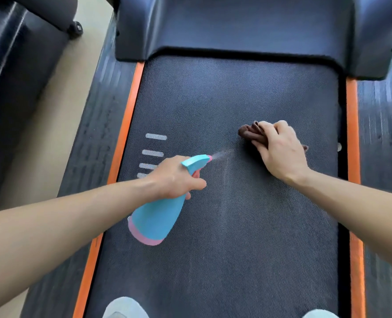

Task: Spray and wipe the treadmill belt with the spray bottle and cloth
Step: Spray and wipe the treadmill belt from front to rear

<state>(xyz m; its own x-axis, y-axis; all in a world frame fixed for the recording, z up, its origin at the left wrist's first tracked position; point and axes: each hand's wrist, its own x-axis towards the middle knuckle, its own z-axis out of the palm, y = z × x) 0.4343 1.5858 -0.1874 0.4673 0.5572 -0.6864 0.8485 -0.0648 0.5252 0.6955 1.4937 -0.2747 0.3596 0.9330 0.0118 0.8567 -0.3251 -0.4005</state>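
The dark textured treadmill belt [224, 99] fills the middle of the head view. My left hand [176, 177] grips the neck of a blue spray bottle [156, 216] with a pink base, its nozzle pointing right. A thin mist leaves the nozzle toward the belt's centre. My right hand [280, 148] holds a bunched brown cloth [247, 131] and rests with it on the belt, right of the spray. A faint pale streak runs down the belt below the mist.
Orange strips [126, 115] edge the belt on both sides, with dark ribbed side rails [383, 134] outside them. The black motor cover [236, 26] rises at the far end. White bars [154, 145] mark the belt's left side. Two light shoes [126, 308] stand at the near edge.
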